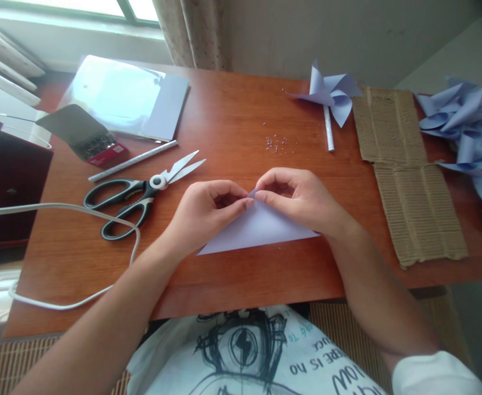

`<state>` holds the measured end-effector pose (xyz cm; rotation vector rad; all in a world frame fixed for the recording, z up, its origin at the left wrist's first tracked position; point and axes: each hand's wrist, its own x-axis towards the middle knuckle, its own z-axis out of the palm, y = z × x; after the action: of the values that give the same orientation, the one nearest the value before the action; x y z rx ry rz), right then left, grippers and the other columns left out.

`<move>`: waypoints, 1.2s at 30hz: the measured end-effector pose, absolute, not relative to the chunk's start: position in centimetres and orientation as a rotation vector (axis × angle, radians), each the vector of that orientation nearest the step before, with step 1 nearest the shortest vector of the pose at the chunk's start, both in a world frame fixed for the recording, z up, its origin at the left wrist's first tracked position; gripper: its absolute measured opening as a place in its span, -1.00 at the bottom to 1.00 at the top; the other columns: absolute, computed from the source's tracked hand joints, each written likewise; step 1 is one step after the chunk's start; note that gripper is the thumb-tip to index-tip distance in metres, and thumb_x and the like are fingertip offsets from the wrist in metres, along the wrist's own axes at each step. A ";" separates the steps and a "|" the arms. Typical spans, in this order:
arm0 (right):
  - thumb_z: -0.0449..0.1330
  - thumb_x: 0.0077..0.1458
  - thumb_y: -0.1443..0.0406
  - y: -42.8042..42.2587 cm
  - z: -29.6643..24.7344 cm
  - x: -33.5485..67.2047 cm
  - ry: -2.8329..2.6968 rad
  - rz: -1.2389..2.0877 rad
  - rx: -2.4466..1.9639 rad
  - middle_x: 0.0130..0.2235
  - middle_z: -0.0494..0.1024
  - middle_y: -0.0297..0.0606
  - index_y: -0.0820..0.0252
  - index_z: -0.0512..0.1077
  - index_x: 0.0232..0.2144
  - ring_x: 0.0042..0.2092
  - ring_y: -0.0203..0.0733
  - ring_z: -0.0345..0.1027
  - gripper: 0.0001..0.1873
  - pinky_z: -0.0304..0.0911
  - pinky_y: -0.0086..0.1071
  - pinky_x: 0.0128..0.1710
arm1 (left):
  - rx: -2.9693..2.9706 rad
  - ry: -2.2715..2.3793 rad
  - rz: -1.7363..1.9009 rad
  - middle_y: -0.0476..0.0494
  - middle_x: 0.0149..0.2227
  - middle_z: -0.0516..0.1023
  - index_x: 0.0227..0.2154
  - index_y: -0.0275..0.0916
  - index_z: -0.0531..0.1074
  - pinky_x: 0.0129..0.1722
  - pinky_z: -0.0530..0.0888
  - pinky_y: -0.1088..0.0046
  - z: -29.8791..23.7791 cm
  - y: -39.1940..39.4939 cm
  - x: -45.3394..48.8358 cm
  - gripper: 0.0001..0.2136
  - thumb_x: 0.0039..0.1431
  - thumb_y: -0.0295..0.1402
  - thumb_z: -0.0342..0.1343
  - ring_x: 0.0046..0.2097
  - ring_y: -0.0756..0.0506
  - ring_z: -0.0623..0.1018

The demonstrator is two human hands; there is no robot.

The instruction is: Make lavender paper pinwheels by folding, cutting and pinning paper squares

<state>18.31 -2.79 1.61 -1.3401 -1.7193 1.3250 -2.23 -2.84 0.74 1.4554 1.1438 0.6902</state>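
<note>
A sheet of pale lilac paper [261,225], folded into a triangle, lies on the wooden table with its long edge toward me. At its far corner, my left hand [212,206] pinches the paper between thumb and fingers. Close beside it, my right hand [296,192] pinches the same corner from the other side. The two sets of fingertips almost meet there. Left of my left hand rest scissors [154,184] with dark handles, their blades apart. Beyond my hands is a scatter of tiny bits [278,144], too small to name.
A paper pinwheel [329,93] on a white stick lies at the back right, near corrugated cardboard [414,203]. More pinwheels [459,115] are piled at the far right. At left are a paper stack [171,107], an opened small box [101,148], a rolled stick [132,161] and a white cable [60,207].
</note>
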 end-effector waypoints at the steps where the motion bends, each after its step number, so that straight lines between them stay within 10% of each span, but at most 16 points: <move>1: 0.28 0.14 0.29 -2.8 1.6 18.3 -1.724 1.329 -1.335 -0.33 0.61 -0.31 0.18 0.53 -0.34 -0.31 -0.22 0.47 -0.93 0.35 -0.39 -0.32 | 1.458 1.144 0.688 -0.09 -0.44 0.62 -0.39 -0.30 0.62 -0.51 0.37 0.55 0.7 -2.8 -2.2 -0.82 0.09 -0.27 0.30 -0.44 0.00 0.46; 19: 0.28 0.12 0.38 -2.4 1.1 18.5 -1.896 1.051 -1.279 -0.34 0.61 -0.29 0.18 0.56 -0.40 -0.29 -0.20 0.47 -0.93 0.34 -0.35 -0.28 | 1.827 1.143 0.556 -0.05 -0.38 0.63 -0.27 -0.28 0.60 -0.39 0.44 0.52 0.6 -2.8 -2.4 -0.81 0.24 -0.28 0.15 -0.41 0.00 0.53; 36: 0.28 0.09 0.38 -1.3 -1.5 18.5 -1.814 0.806 -1.490 -0.39 0.62 -0.30 0.19 0.55 -0.47 -0.35 -0.21 0.45 -0.90 0.29 -0.34 -0.30 | 2.772 1.258 0.197 -0.54 0.34 0.27 0.25 -0.59 0.29 0.33 0.28 0.04 1.3 -11.9 1.6 -0.48 0.38 -0.27 -0.05 0.34 -0.39 0.33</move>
<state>18.49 -1.32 -1.52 -1.4904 -1.8143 0.8065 1.64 -11.92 1.29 2.7722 1.2582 0.1970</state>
